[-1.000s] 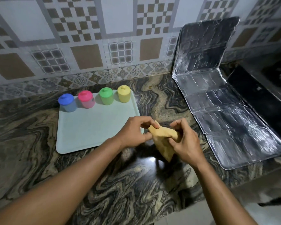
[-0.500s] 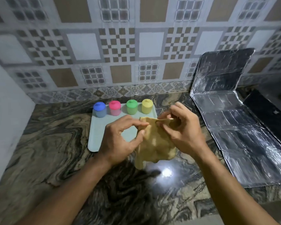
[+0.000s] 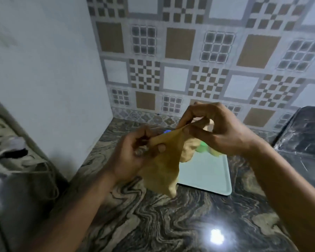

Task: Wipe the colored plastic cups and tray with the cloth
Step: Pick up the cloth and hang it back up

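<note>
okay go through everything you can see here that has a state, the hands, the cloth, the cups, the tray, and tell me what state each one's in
left hand: pinching the cloth's edge
right hand: pinching the cloth's upper edge
cloth: held up off the counter, stretched between both hands, lower part hanging
tray: flat on the counter, partly hidden by the cloth
green cup: on the tray, mostly hidden
blue cup: only its top shows
other cups: hidden, cannot tell

Single head-worn wide-angle view, looking forward and down over swirled dark marble counter (image 3: 171,215) toward checker-patterned tiled wall (image 3: 189,70). Very near hands, which fill centre above counter (edges bowed by lens). Plain white side wall (image 3: 44,70) left of counter. No second view.
</note>
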`<state>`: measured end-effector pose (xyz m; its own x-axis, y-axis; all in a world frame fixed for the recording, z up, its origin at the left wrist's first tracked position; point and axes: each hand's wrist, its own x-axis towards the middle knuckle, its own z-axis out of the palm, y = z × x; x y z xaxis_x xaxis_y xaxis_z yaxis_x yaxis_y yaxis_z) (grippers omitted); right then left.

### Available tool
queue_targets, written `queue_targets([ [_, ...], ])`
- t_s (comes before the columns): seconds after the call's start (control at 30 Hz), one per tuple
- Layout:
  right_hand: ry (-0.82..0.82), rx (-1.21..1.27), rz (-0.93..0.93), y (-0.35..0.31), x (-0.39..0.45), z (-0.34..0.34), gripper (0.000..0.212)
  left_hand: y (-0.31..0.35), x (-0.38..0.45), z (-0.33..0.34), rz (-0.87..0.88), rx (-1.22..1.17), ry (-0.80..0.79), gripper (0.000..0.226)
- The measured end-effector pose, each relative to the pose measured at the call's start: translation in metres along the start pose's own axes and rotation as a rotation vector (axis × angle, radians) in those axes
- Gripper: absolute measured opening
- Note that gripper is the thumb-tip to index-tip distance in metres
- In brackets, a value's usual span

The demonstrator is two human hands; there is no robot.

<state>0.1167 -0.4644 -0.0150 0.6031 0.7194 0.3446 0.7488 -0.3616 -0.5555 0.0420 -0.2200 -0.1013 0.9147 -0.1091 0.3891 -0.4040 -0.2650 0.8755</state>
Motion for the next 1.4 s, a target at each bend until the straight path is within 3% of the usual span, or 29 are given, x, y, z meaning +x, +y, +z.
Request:
queue_targets([
  [0.1, -0.033, 0.101, -0.033, -0.002, 0.027, 0.011, 0.019, 0.011, -0.015, -0.03, -0.036, -0.001, 0.055, 0.019],
  [0.2, -0.121, 0.405, -0.06, -0.006, 0.054, 0.04, 0.016, 0.022, -0.03, -0.058, 0.001, 0.08, 0.14, 0.014],
  [0.3, -0.137, 0.729, -0.077, -0.018, 0.085, 0.07, 0.015, 0.031, -0.043, -0.089, -0.002, 0.084, 0.28, 0.015],
  [0.4, -0.163, 0.824, -0.152, -0.038, 0.117, 0.091, 0.01, 0.04, -0.055, -0.119, 0.002, 0.184, 0.425, 0.008],
  [0.53, -0.241, 0.788, -0.273, -0.063, 0.154, 0.105, 0.01, 0.061, -0.066, -0.155, 0.005, 0.231, 0.548, 0.015],
  [0.73, -0.239, 0.727, -0.322, -0.095, 0.219, 0.107, 0.034, 0.103, -0.06, -0.201, -0.011, 0.471, 0.623, 0.018],
  [0.83, -0.19, 0.633, -0.328, -0.106, 0.255, 0.106, 0.027, 0.115, -0.05, -0.224, -0.039, 0.61, 0.676, 0.026],
  [1.13, -0.057, 0.419, -0.395, -0.12, 0.357, 0.107, 0.008, 0.114, 0.013, -0.281, -0.001, 1.088, 0.79, 0.02],
  [1.4, -0.017, 0.329, -0.403, -0.128, 0.406, 0.12, 0.011, 0.114, 0.037, -0.29, -0.079, 1.334, 0.815, 0.023],
])
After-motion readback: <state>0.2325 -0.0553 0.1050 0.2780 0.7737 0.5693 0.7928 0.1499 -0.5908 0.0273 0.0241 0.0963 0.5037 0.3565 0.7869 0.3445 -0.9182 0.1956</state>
